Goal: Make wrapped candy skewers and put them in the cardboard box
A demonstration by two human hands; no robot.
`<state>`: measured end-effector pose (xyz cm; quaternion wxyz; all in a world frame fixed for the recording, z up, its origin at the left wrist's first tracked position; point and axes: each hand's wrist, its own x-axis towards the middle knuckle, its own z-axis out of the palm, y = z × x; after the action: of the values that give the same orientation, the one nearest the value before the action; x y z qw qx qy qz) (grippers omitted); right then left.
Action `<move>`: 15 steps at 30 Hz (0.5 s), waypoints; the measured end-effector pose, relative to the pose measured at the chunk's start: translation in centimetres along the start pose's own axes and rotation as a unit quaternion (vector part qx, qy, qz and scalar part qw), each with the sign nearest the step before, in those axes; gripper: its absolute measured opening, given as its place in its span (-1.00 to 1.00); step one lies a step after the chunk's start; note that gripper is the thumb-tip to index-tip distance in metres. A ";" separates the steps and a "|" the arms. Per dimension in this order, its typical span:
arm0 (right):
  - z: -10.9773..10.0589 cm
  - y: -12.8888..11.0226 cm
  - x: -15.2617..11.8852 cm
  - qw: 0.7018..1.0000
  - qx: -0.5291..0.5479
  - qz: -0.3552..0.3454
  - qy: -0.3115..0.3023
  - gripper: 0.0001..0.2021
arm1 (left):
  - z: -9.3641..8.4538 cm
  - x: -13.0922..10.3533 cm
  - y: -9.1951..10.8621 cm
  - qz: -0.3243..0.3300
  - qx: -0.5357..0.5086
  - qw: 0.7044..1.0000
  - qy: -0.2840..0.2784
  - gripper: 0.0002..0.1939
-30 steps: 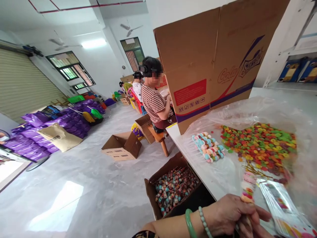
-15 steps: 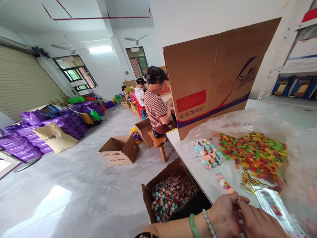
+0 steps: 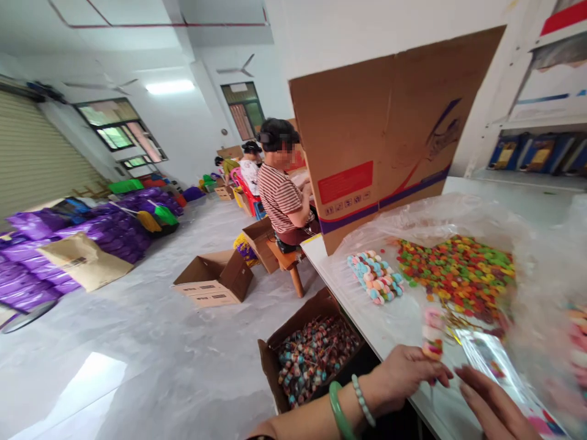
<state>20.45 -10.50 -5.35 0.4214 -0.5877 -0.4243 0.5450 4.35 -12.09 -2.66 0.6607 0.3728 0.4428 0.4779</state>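
My left hand (image 3: 406, 374), with a green bangle and a bead bracelet at the wrist, pinches a candy skewer (image 3: 433, 333) upright at the table's front edge. Pink and white pieces and a colourful band show along the skewer; a thin stick shows below the fingers. Just to the right, my right hand (image 3: 495, 403) is empty, its fingers stretched out and apart from the skewer. Silvery printed wrappers (image 3: 493, 363) lie beside it. Beyond are thin golden ties (image 3: 458, 321), a heap of ring gummies (image 3: 463, 275) and a stack of pastel marshmallow skewers (image 3: 375, 278).
A carton of finished-looking skewers (image 3: 316, 354) stands below the table's left edge. An upright cardboard panel (image 3: 380, 140) borders the table's far side. Clear plastic sheeting (image 3: 527, 269) covers part of the table. A co-worker (image 3: 282, 195) sits beyond the panel, near an open carton (image 3: 215, 278).
My hands have separated, the right one moving off to the right. The skewer in my left hand has turned from slanting to upright. The whole view has shifted slightly.
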 end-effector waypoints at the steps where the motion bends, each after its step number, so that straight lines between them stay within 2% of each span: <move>1: 0.6 -0.9 -1.1 0.999 0.042 -0.002 -0.018 -0.53 | 0.0 -0.4 0.0 -0.025 -0.004 0.999 -0.032 -0.65; 3: 2.3 -2.5 -3.1 0.988 0.109 0.040 -0.100 -0.60 | 0.0 -1.3 -0.3 -0.112 -0.005 0.987 -0.117 -0.65; 4: 3.3 -2.9 -3.8 0.980 0.139 0.061 -0.129 -0.64 | -0.1 -1.6 -0.6 -0.140 -0.002 0.983 -0.117 -0.64; 5: 4.3 -3.0 -4.0 0.975 0.167 0.077 -0.122 -0.67 | -0.4 -1.8 -1.0 -0.156 0.010 0.983 -0.094 -0.64; 6: 5.1 -2.8 -3.9 0.974 0.195 0.079 -0.086 -0.69 | -0.7 -1.9 -1.4 -0.159 0.034 0.985 -0.064 -0.65; 8: 6.0 -1.8 -3.1 0.964 0.253 0.085 -0.019 -0.71 | -1.5 -1.9 -2.5 -0.106 0.112 0.988 0.015 -0.64; 10: 6.1 -0.7 -2.5 0.953 0.281 0.109 0.009 -0.72 | -1.9 -1.9 -3.4 -0.009 0.213 0.975 0.064 -0.65; 13: 5.7 -0.1 -2.3 0.958 0.267 0.104 0.015 -0.74 | -1.8 -2.2 -3.9 0.120 0.302 0.943 0.071 -0.76; 15: 5.2 -0.3 -2.1 0.972 0.220 0.075 -0.018 -0.75 | -1.8 -2.1 -3.7 0.140 0.299 0.941 0.069 -0.79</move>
<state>15.17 -12.29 -4.70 0.4911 -0.5004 -0.2561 0.6654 3.44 -14.98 -6.13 0.4130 0.5778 0.5532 0.4353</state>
